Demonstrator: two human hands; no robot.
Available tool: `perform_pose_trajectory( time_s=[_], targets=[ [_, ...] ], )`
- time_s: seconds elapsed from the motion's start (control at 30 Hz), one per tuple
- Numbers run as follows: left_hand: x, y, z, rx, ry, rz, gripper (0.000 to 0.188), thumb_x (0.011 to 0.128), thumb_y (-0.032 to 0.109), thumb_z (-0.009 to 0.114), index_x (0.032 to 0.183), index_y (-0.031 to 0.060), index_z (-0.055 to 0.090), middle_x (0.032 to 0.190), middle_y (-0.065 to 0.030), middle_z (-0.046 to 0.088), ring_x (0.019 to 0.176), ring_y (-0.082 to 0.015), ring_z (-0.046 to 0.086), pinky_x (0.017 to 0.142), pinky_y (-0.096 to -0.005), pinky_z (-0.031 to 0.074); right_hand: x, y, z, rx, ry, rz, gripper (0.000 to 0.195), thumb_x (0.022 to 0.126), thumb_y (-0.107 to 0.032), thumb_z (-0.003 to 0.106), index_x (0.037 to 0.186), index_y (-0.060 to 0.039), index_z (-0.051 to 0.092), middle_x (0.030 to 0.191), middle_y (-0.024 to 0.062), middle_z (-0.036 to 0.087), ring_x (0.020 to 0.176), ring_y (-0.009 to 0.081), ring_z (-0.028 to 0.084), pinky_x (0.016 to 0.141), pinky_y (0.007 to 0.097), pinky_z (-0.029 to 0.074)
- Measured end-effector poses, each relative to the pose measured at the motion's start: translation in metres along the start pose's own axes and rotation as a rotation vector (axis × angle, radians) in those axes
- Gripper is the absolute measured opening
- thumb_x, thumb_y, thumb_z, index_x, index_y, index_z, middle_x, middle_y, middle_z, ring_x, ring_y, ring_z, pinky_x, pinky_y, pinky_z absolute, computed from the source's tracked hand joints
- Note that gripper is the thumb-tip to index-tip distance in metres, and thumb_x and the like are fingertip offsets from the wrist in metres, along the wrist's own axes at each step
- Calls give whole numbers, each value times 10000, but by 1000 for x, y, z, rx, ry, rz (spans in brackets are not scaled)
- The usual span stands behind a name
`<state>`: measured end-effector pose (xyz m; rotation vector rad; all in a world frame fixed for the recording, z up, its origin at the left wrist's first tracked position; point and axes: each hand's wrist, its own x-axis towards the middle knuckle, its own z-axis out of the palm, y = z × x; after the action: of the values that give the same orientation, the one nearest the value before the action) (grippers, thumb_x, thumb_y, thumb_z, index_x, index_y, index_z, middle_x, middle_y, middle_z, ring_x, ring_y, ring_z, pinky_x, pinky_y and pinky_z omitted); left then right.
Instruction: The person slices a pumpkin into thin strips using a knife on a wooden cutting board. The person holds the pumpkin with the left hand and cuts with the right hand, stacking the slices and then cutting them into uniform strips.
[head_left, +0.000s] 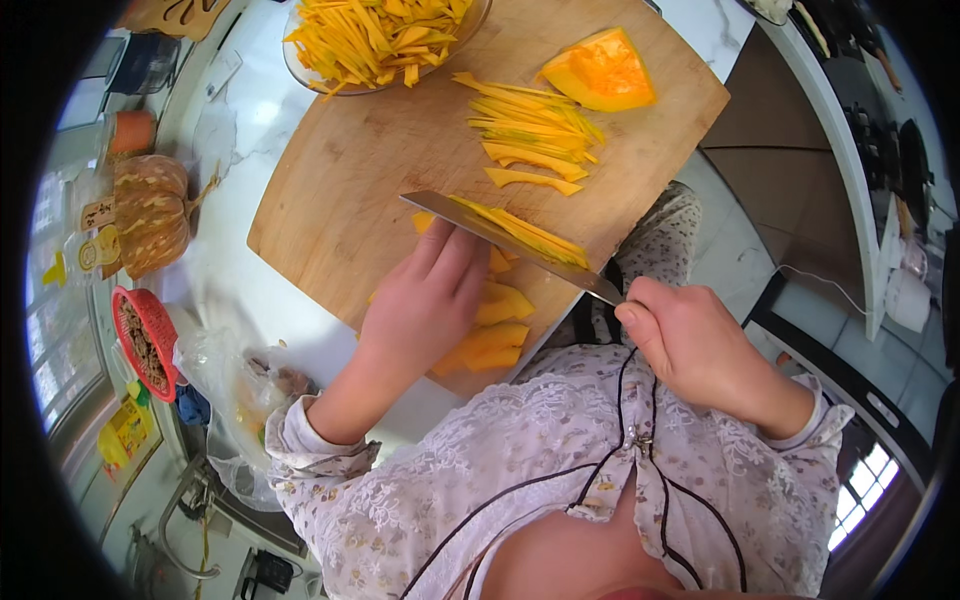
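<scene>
My right hand (686, 345) grips the handle of a kitchen knife (487, 227), its long blade slanting across the wooden cutting board (352, 165). Freshly cut pumpkin strips (536, 231) lie along the blade's far side. On the near side, the curled fingers of my left hand (431, 292) press down on pumpkin slices, mostly hidden under the hand, with fingertips close to the blade. More flat pumpkin slices (499, 345) rest by the board's near edge. Further off are a row of thin strips (532, 124) and an uncut pumpkin wedge (604, 71).
A clear bowl (484, 16) heaped with pumpkin strips stands on the board's far side. Along the left are a whole pumpkin (154, 214), a red plastic basket (163, 319) with brown contents, a plastic bag (229, 390) and a faucet (169, 536).
</scene>
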<state>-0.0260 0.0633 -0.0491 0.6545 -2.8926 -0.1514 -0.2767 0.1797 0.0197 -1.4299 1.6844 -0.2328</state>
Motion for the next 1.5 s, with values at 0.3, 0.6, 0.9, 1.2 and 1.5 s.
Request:
perform_pose_trajectory(
  time_s=[0.3, 0.6, 0.9, 1.2, 1.5],
  targets=[
    [2, -2, -3, 6, -5, -3, 377, 805, 95, 619, 1153, -32, 687, 1268, -130, 616, 1242, -293, 589, 822, -302, 587, 13, -4, 5, 6, -7, 52, 394, 1022, -317, 575, 821, 20, 606, 691, 255, 630, 688, 480, 626, 634, 532, 504],
    [-2, -4, -1, 6, 14, 12, 439, 803, 91, 602, 1214, -55, 651, 1307, -163, 582, 1255, -316, 570, 872, -329, 577, 37, 9, 10, 181, 62, -87, 392, 1033, -309, 554, 850, 31, 623, 724, 274, 620, 740, 492, 615, 665, 531, 494],
    [-2, 0, 2, -36, 8, -5, 444, 813, 74, 596, 1229, -72, 644, 1297, -171, 583, 1260, -324, 561, 906, -332, 565, 16, -12, -2, 27, -9, 29, 387, 1026, -303, 569, 823, 22, 616, 726, 265, 627, 728, 483, 622, 666, 527, 495],
    [1, -1, -1, -51, 15, -3, 457, 800, 76, 594, 1228, -75, 641, 1283, -167, 587, 1243, -315, 569, 906, -334, 564, 37, 5, 6, 175, 21, -64, 379, 1032, -298, 556, 840, 24, 613, 743, 280, 606, 748, 491, 603, 648, 511, 480],
    [3, 0, 0, -78, 16, -3, 460, 798, 77, 597, 1227, -81, 640, 1275, -172, 586, 1243, -322, 565, 937, -341, 552, 28, -1, 16, 59, 53, -9, 377, 1028, -291, 561, 834, 29, 602, 725, 276, 595, 729, 498, 592, 644, 521, 474]
  ],
)
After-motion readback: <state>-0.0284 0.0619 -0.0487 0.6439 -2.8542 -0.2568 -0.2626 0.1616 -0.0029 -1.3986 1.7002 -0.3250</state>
